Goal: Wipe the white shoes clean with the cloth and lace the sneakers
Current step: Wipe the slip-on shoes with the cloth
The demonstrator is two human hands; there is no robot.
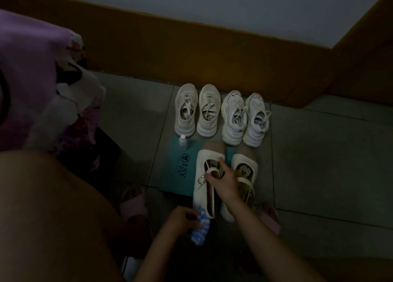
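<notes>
Open tiles (319,154) right of the strap shoes (244,161); bottle (182,142) and box (178,175) just left.

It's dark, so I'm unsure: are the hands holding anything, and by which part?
The left hand grips the blue-and-white cloth around its middle; the right hand holds the white strap shoe beside the cloth at its strap.

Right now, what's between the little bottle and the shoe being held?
In the head view, only the teal box, printed LSY, lies between the bottle and the shoe the right hand holds.
</notes>
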